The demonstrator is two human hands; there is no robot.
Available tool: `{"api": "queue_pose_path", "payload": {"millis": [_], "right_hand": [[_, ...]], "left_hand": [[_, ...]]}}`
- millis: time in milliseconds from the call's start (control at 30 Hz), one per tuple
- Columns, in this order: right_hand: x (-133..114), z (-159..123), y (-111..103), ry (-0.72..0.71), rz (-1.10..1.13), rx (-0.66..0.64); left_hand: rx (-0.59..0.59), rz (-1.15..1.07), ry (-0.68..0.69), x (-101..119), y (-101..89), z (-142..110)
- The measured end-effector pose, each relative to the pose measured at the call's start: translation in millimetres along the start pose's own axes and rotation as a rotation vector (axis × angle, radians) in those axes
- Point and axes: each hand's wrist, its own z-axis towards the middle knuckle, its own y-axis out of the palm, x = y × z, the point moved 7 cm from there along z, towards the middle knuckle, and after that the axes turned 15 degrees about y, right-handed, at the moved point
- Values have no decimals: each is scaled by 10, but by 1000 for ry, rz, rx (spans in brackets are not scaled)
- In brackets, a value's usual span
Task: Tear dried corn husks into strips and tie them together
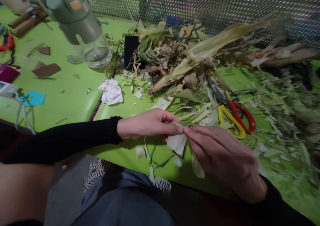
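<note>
My left hand (152,122) and my right hand (222,152) meet above the front of the green table, thumbs and fingertips pinched together. Between them runs a thin pale strip of corn husk (178,124), gripped from both sides. Just below the fingertips is a whitish square piece of husk (177,144); whether it is held or lies on the table I cannot tell. Past my right hand lie scissors (232,109) with one red and one yellow handle, blades among the husks. A large heap of dried corn husks (185,62) spreads behind both hands.
A clear bottle with a grey-green lid (75,17) stands at the back left, near a black phone (131,50). A crumpled white tissue (111,91) lies left of the husks. Shredded husk (285,109) covers the right side. A perforated metal screen (180,5) borders the back.
</note>
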Motion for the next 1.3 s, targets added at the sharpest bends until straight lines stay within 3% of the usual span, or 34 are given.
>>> {"api": "queue_pose_path", "payload": {"millis": [100,267,367,500,600,767,867,1000,1133,1200,1300], "right_hand": [[49,32,-15,76,46,21],[252,79,28,342,252,-8],[296,68,72,425,256,-25],[155,49,53,293,103,56],[68,8,72,182,16,38],[-6,-99,46,24,-54,31],[-20,-88,37,13,-83,52],[160,17,50,268,109,57],[426,-1,216,619,434,-75],[464,-29,261,679,518,-101],[429,-33,226,637,440,-65]], "left_hand": [[9,16,24,-12,2,7],[16,365,226,74,-19,13],[43,453,259,73,-34,16],[40,254,120,-10,-48,23],[10,128,27,-12,-40,10],[-14,-2,-13,13,-17,-3],[-4,36,19,10,-24,5],[37,222,169,56,-56,21],[77,417,265,91,-77,16],[86,469,280,101,-81,16],[93,498,267,98,-86,21]]}}
